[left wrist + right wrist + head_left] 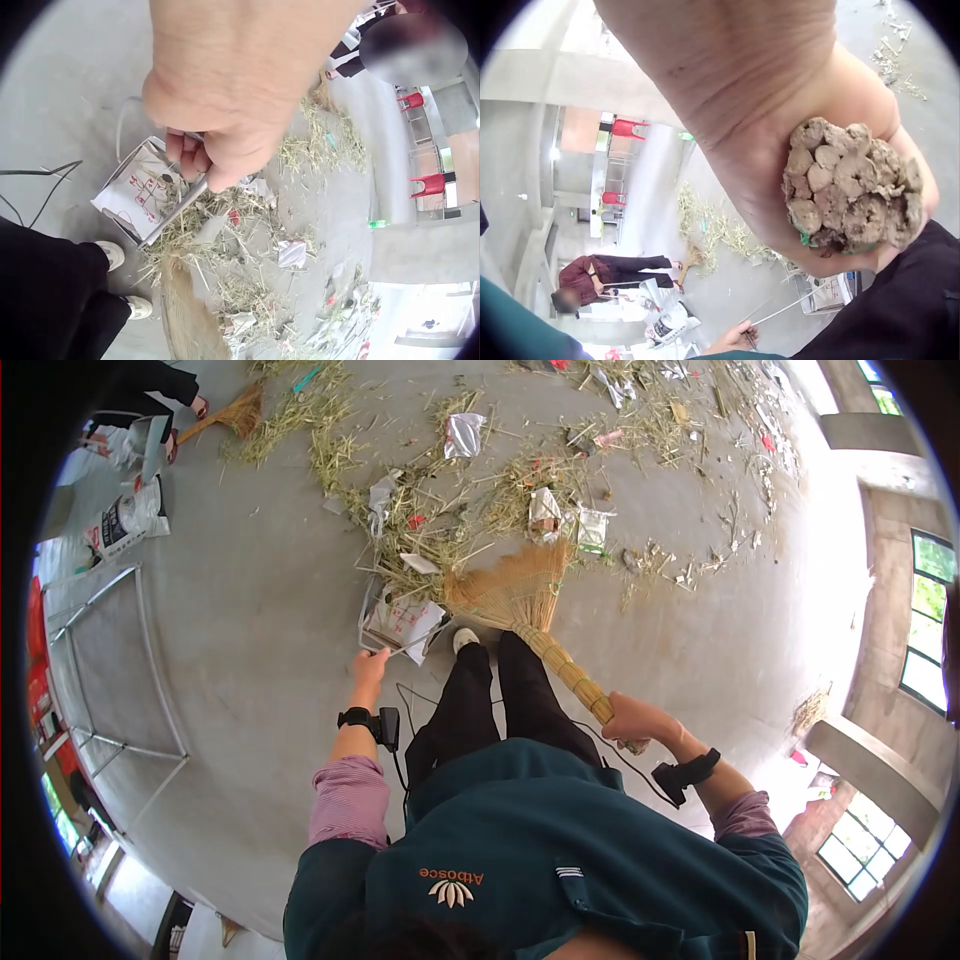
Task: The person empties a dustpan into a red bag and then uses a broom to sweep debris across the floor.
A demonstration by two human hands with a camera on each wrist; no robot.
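Note:
My right hand (pixel 640 722) grips the thick bound handle of a straw broom (pixel 575 678); its cut stalk end (pixel 851 187) fills the palm in the right wrist view. The fanned bristles (pixel 525 575) rest at the near edge of the straw litter (pixel 440 545), in front of my feet. My left hand (pixel 370 668) holds the thin metal rod handle (pixel 180 210) of a dustpan (pixel 363 628), low to the left of my shoes. White printed packaging (pixel 405 622) lies in the dustpan, with straw against its far side.
Straw, silver wrappers (pixel 463 435) and scraps spread across the concrete floor ahead. At far left stand a metal frame (pixel 140 630) and a white printed sack (pixel 130 520). Another person (pixel 592 277) is by a second broom (pixel 240 412). A black cable (pixel 56 171) trails near my legs.

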